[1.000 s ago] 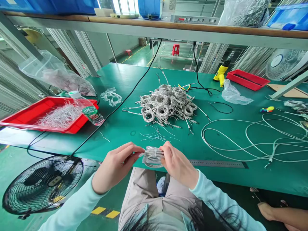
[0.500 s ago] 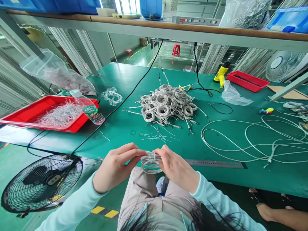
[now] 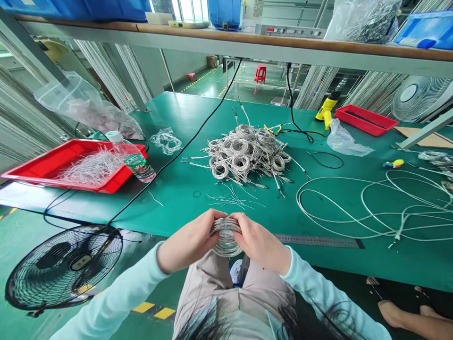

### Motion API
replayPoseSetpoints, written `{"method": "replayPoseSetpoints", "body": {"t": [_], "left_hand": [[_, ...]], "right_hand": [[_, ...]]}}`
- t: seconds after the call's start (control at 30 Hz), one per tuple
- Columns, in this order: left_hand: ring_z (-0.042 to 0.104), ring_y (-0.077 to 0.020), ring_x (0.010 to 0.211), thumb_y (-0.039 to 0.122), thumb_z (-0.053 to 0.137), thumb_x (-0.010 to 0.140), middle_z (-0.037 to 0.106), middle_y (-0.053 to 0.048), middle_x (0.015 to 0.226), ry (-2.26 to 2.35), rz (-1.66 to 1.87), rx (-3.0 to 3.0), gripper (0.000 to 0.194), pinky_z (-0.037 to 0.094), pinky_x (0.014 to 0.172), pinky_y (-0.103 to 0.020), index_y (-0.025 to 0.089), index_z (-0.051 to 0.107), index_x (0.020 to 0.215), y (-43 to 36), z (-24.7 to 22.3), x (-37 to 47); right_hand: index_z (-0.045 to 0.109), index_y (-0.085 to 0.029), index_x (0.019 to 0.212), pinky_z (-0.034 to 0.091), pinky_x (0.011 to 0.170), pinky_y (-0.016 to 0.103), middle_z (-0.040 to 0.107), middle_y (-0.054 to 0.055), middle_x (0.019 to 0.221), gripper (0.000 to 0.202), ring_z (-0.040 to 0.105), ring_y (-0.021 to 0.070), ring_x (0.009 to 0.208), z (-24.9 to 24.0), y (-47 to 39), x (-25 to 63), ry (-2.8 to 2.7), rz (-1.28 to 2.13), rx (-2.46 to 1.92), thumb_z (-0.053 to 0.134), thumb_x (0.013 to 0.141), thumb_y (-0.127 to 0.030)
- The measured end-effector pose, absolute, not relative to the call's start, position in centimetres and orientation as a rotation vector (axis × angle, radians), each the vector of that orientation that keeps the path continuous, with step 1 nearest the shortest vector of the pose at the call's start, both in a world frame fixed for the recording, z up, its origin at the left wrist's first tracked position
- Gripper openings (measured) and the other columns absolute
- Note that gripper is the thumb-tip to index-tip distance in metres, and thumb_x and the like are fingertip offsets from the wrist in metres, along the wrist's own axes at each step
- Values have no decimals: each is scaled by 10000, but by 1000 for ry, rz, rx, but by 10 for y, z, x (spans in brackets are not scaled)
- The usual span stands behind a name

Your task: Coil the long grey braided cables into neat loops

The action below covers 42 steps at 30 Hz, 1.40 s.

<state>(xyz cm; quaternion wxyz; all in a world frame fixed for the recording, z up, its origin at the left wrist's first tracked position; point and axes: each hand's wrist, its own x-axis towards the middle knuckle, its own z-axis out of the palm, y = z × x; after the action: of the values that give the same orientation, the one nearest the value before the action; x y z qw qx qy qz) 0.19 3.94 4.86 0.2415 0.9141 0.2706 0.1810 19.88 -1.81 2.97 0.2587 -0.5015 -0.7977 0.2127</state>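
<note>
Cable coil [image 3: 226,249] is at the near edge of the green table [image 3: 389,259], grasped by 2 hands: right hand [image 3: 260,241] on 1 side, left hand [image 3: 193,238], earlier pinching, now curled around the other.

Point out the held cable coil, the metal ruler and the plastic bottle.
Held cable coil [image 3: 227,244]: head view, on the lower strands of its loop.
Metal ruler [image 3: 318,241]: head view, mid-length on its visible face.
Plastic bottle [image 3: 135,161]: head view, on its green label.
</note>
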Motion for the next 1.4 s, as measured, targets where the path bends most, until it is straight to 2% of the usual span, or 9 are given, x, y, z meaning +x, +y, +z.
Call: {"method": "replayPoseSetpoints", "body": {"t": [0.23,0.47,0.7,0.83,0.93,1.03,1.13,1.2,1.4], "left_hand": [[600,-167,817,425,540,886,638,-81,969,657,278,1793,349,502,683,-300,166,423,1088,73,41,-1],[541,-134,702,490,559,863,593,-21,785,619,226,1771,333,448,631,-270,168,488,814,85,41,2],[554,-138,770,470,640,804,557,-10,850,640,366,1772,353,475,680,-289,191,429,850,96,41,6],[588,-168,787,485,564,850,580,-35,838,589,385,1790,337,510,688,-326,195,413,934,93,41,4],[589,-179,851,376,454,925,573,-73,940,652,568,2026,203,517,719,-351,205,409,1025,85,42,-1],[566,-179,886,230,465,926,578,-66,989,690,723,2433,102,471,834,-395,235,537,998,73,46,-5],[554,-136,780,79,395,933,624,-12,953,454,514,3020,328,439,724,-321,303,611,1035,65,51,0],[548,-121,756,-40,317,902,641,-5,992,269,388,3371,469,384,581,-309,276,609,1090,63,54,6],[519,-106,709,-178,286,789,648,0,937,216,366,3499,543,234,432,-329,198,617,997,63,51,16]], "right_hand": [[466,-157,1081,463,618,216,677,19,891,133,646,130,770,29,14,210,-2243,1002,-1242,355,1010,-176],[573,-113,1030,443,740,322,664,108,998,119,615,232,932,43,41,214,-2681,663,-1201,537,916,-106],[631,-126,940,394,684,340,653,78,869,112,559,237,885,79,59,208,-2926,-223,-1050,537,905,-76],[654,-161,872,376,707,345,661,44,814,135,537,233,887,89,64,207,-2918,-425,-818,540,918,-106],[675,-188,833,364,715,339,661,21,791,148,528,231,906,96,68,209,-2962,-469,-720,573,906,-110],[698,-234,818,353,706,334,669,0,770,130,524,232,915,101,73,210,-3051,-379,-729,639,873,-132],[686,-231,718,363,715,342,677,0,757,146,531,223,893,101,76,202,-3142,-299,-711,680,842,-154],[649,-212,645,385,733,353,682,10,761,198,542,220,888,98,77,192,-3183,-292,-718,677,832,-151],[603,-217,595,424,817,391,682,16,738,212,561,232,905,92,80,169,-3242,-317,-764,705,776,-175]]}}
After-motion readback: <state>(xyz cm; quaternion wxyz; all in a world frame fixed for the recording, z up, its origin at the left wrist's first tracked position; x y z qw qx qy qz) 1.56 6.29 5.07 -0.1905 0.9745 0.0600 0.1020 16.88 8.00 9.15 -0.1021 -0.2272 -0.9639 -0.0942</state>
